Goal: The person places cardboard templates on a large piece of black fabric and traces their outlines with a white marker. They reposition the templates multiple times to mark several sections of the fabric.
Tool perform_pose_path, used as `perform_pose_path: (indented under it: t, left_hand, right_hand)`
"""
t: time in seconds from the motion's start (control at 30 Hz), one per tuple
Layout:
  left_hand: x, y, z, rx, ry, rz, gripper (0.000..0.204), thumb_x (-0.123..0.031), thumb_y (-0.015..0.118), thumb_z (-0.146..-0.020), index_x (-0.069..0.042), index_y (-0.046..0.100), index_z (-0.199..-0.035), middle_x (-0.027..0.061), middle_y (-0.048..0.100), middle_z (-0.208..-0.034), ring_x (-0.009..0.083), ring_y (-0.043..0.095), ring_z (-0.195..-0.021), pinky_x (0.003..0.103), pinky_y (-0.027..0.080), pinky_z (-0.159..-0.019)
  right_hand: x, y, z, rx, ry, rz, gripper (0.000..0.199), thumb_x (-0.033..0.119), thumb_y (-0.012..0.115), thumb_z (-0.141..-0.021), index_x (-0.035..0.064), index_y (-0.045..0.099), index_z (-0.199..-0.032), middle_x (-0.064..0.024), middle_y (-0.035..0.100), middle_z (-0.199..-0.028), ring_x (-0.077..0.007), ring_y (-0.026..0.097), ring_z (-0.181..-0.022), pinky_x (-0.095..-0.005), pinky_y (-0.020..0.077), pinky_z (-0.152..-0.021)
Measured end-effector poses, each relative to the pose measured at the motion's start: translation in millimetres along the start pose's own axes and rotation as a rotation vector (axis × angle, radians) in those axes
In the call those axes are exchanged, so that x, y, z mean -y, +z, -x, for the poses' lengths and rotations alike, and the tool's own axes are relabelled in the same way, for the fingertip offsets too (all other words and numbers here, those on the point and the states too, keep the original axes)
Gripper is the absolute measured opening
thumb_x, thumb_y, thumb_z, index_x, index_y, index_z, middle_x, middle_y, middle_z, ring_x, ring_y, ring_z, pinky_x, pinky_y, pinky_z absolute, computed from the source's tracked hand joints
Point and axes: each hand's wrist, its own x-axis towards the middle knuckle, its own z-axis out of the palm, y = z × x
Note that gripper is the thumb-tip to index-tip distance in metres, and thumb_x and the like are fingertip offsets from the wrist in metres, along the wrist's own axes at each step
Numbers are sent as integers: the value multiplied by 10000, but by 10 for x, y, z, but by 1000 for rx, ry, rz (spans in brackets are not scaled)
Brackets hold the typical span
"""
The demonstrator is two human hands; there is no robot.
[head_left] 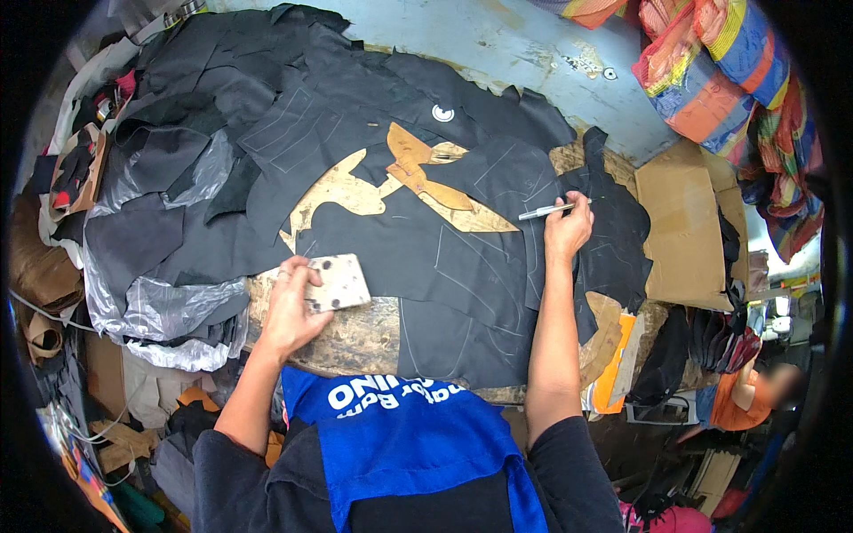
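My left hand [291, 302] is closed on a flat, pale square block [338, 282] with dark spots, at the near edge of the black leather. The block's exact kind I cannot make out. My right hand [569, 226] grips a slim silver-white pen [544, 211], its tip pointing left, over the right part of the leather. Pale outlines are drawn on the black leather [373, 240], which spreads over the worktable. Tan template pieces [410, 151] lie across its middle, beside cut-out gaps where light wood [338, 195] shows. A small white ring [442, 113] sits farther back.
Clear plastic sheeting [178, 311] and black scraps heap up at the left. On the right stand an opened cardboard box [680, 231] and an orange packet [617, 364]. Striped woven bags [711, 80] fill the far right. Another person [745, 400] is at the right edge.
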Motion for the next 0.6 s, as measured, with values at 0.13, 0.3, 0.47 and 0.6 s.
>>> perform_pose_path:
  t: [0.13,0.3,0.47,0.6]
  left_hand:
    - [-179,119,-256,225,77,37,456,-84,749,-553,-64,515,-944,188,451,-1227,375,436,-1173,431,372,-982]
    - [-366,303,-537,202,340,-252,479,-158,763,-606,-82,547,-1027,182,417,-1299,361,388,-1238,565,254,-1030]
    - [-530,626,-125,348,239,-305,680,-424,658,-776,-55,444,-1306,227,312,-1412,376,225,-1353,601,179,-1056]
    - [-392,760,-90,366,269,-399,742,-520,518,-849,6,376,-1353,236,249,-1451,372,155,-1381,589,144,-1072]
  right_hand:
    - [154,-116,123,-71,-102,-140,233,159,634,-806,25,582,-989,-177,602,-960,-356,528,-945,-435,419,-834]
    - [521,-268,581,71,-19,-474,205,146,655,-817,-3,594,-943,-170,615,-908,-336,601,-854,-387,470,-758]
    - [703,-473,1091,386,196,-800,157,111,581,-894,-26,592,-971,-113,650,-819,-150,631,-743,-280,498,-688]
    - [727,-517,1188,393,346,-974,219,114,508,-942,-43,551,-1089,-103,657,-850,-132,630,-754,-252,504,-710]
